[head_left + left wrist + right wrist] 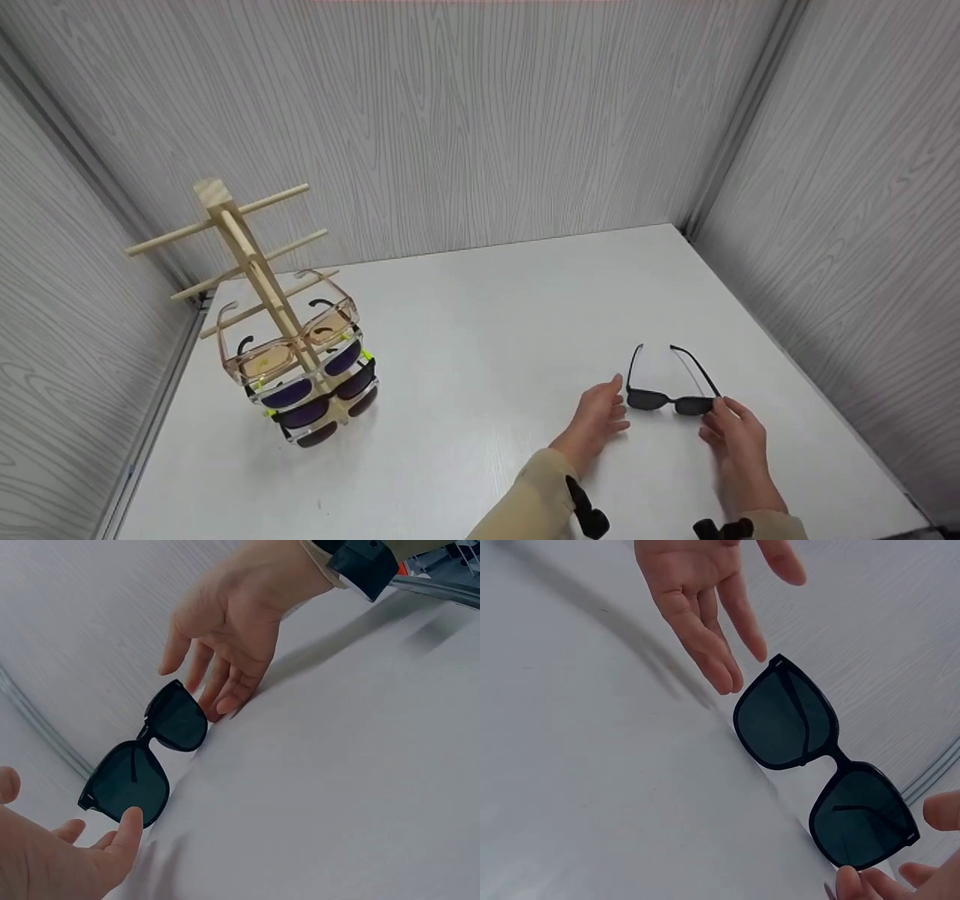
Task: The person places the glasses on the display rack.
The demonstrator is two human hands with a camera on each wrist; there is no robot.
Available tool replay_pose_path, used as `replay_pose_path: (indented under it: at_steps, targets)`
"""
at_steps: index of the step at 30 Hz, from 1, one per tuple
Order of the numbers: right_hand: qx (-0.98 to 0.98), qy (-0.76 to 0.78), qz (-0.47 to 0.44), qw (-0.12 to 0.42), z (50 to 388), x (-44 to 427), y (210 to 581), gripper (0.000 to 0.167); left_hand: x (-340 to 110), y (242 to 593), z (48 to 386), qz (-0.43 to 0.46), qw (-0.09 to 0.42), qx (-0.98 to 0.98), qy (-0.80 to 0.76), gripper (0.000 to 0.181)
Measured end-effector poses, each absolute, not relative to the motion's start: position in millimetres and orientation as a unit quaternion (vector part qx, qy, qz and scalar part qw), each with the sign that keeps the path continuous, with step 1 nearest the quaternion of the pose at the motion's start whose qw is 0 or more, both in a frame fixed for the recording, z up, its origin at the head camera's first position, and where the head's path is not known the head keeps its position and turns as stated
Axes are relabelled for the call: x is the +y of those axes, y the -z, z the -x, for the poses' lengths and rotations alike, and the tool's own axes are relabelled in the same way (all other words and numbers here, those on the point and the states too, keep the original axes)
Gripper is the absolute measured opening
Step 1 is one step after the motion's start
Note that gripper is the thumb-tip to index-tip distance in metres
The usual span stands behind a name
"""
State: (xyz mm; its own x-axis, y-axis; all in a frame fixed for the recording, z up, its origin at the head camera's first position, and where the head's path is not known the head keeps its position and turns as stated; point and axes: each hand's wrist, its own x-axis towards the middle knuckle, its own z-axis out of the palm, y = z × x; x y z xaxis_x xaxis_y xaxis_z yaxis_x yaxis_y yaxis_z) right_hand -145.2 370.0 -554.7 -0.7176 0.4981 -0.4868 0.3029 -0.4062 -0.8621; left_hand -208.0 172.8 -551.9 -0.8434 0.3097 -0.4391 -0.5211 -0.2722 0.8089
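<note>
A pair of black sunglasses [670, 402] is on the white table, its dark lenses facing me and its temples unfolded toward the back. My left hand [598, 417] is just left of the frame, fingers loosely extended; in the right wrist view a small gap separates this hand [701, 611] from the frame. At the opposite end is my right hand [739, 442], its fingertips overlapping the corner of the frame. In the right wrist view its thumb is spread away from the sunglasses [786, 724] while a fingertip meets the lower lens rim. Whether that fingertip presses there, I cannot tell.
A wooden display stand [259, 270] with crossbars rises at the table's left. Several pairs of glasses hang on its lower bars, the top one a clear peach-tinted pair [270, 361]. Pale wood-grain panels [450, 127] enclose the white table [465, 360] at the back and sides.
</note>
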Motion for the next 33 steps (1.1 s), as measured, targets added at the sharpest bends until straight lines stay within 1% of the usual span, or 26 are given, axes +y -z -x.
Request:
replay_pose_path:
  at_steps: [2, 5, 7, 9, 12, 17, 20, 23, 24, 26, 29, 33]
  targets:
    - [-0.544, -0.753, 0.364, 0.065, 146.4, 370.0, 554.9, 0.066, 174.7, 551.4, 208.5, 0.099, 0.268, 0.543, -0.789, 0.061]
    - [-0.557, -0.748, 0.355, 0.065, 147.5, 371.4, 555.6, 0.054, 177.3, 552.1, 208.2, 0.1, 0.274, 0.549, -0.783, 0.058]
    - [-0.566, -0.742, 0.354, 0.058, 147.9, 372.6, 555.1, 0.052, 178.8, 553.0, 207.8, 0.099, 0.276, 0.556, -0.778, 0.053]
    - [-0.573, -0.738, 0.352, 0.048, 147.7, 373.8, 554.5, 0.056, 180.0, 554.7, 207.1, 0.095, 0.275, 0.566, -0.771, 0.048]
    - [-0.58, -0.735, 0.35, 0.038, 147.9, 374.8, 553.6, 0.054, 181.5, 556.0, 205.9, 0.09, 0.268, 0.586, -0.76, 0.043]
    - [-0.581, -0.74, 0.334, 0.052, 149.9, 375.5, 556.6, 0.036, 182.7, 556.4, 203.7, 0.078, 0.247, 0.62, -0.741, 0.037]
    - [-0.587, -0.734, 0.336, 0.062, 149.6, 374.5, 557.8, 0.034, 183.4, 557.1, 202.0, 0.071, 0.231, 0.638, -0.731, 0.033]
    - [-0.579, -0.736, 0.345, 0.066, 147.5, 373.1, 556.5, 0.036, 184.5, 556.8, 200.4, 0.067, 0.217, 0.651, -0.725, 0.028]
    - [-0.578, -0.736, 0.346, 0.068, 146.5, 371.5, 554.6, 0.039, 184.5, 556.5, 199.8, 0.064, 0.213, 0.655, -0.722, 0.028]
    - [-0.565, -0.743, 0.352, 0.069, 145.6, 371.3, 554.5, 0.035, 183.9, 555.6, 198.8, 0.059, 0.207, 0.661, -0.719, 0.026]
    - [-0.559, -0.751, 0.346, 0.071, 143.6, 369.4, 553.0, 0.033, 181.6, 553.9, 197.2, 0.043, 0.195, 0.672, -0.713, 0.026]
    - [-0.548, -0.766, 0.326, 0.08, 137.2, 364.6, 546.3, 0.035, 178.8, 551.6, 194.3, 0.023, 0.18, 0.675, -0.715, 0.027]
